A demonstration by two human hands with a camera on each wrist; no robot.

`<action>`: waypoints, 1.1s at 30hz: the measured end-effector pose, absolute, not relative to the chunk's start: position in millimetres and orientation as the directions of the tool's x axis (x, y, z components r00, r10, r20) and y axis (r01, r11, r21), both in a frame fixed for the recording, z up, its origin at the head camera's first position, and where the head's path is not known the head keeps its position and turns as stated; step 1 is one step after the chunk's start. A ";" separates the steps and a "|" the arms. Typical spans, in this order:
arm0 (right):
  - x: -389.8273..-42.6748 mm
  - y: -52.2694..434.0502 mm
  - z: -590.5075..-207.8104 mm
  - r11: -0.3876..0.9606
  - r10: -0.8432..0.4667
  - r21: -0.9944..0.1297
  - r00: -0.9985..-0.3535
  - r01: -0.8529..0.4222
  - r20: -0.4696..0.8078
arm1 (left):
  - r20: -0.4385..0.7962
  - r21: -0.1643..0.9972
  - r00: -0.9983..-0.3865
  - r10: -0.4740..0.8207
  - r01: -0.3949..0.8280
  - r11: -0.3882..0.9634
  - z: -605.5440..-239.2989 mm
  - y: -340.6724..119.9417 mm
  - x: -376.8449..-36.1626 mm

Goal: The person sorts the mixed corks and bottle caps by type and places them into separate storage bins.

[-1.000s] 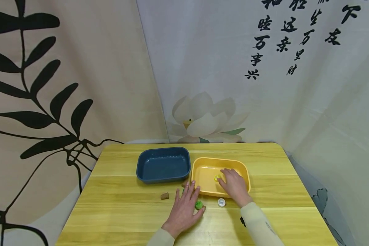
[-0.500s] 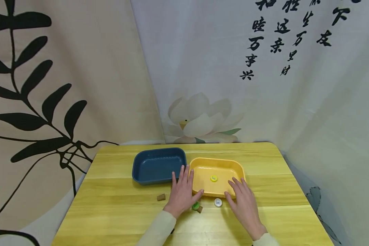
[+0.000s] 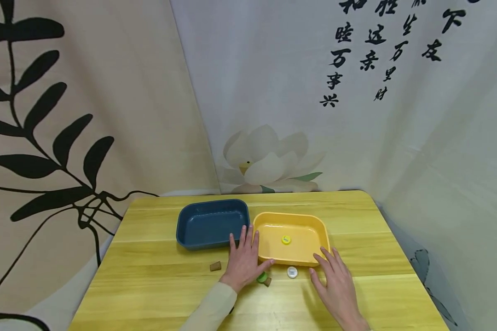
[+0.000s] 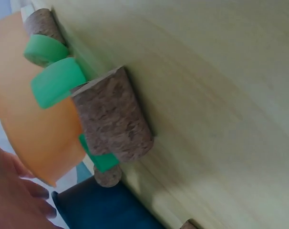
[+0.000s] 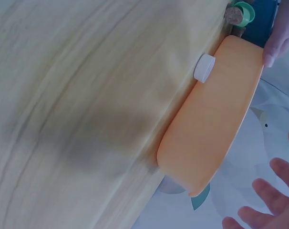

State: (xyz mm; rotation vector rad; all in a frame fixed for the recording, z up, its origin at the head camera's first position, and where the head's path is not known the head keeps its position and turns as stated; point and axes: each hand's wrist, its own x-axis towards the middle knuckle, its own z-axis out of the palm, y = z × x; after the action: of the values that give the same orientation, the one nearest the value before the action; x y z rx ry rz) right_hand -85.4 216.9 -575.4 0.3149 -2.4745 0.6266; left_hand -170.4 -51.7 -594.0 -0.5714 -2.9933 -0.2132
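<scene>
My left hand (image 3: 245, 262) spreads its fingers over the gap between the blue tray (image 3: 212, 246) and the yellow tray (image 3: 291, 262), its thumb at the yellow tray's front edge. Beneath it, corks (image 4: 113, 114) and green bottle caps (image 4: 58, 82) lie on the table, partly hidden in the head view. My right hand (image 3: 336, 286) hovers with loosely spread fingers by the yellow tray's front right corner and holds nothing. Inside that tray lies a yellow bottle cap (image 3: 286, 240). A white bottle cap (image 3: 292, 272) is in front of the tray, between the hands.
The wooden table (image 3: 149, 285) carries both trays side by side toward its back. A single cork (image 3: 215, 266) lies left of my left hand. Behind the table hangs a printed curtain (image 3: 273, 92).
My right hand has left the yellow cap in the yellow tray and drawn back to the right. My left hand has shifted forward toward the gap between the trays.
</scene>
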 end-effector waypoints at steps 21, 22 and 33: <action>-79.5 190.3 -594.2 0.903 -0.216 -0.286 -0.913 -0.321 0.345 | 0.149 0.097 -0.942 0.301 0.317 0.943 -596.4 -39.0 -175.3; -80.4 189.0 -595.1 0.909 -0.220 -0.279 -0.925 -0.309 0.309 | 0.146 0.097 -0.942 0.302 0.317 0.943 -596.2 -39.1 -175.4; -90.8 177.0 -608.1 0.946 -0.222 -0.208 -0.964 -0.249 0.144 | 0.138 0.123 -0.944 0.299 0.316 0.941 -598.5 -40.5 -175.9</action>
State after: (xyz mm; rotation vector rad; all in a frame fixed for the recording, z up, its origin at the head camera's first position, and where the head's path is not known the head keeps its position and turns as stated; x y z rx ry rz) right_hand -90.8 177.0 -608.1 0.3622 -2.9809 0.3421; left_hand -175.9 -40.5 -598.5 -0.4734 -2.9786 -0.2172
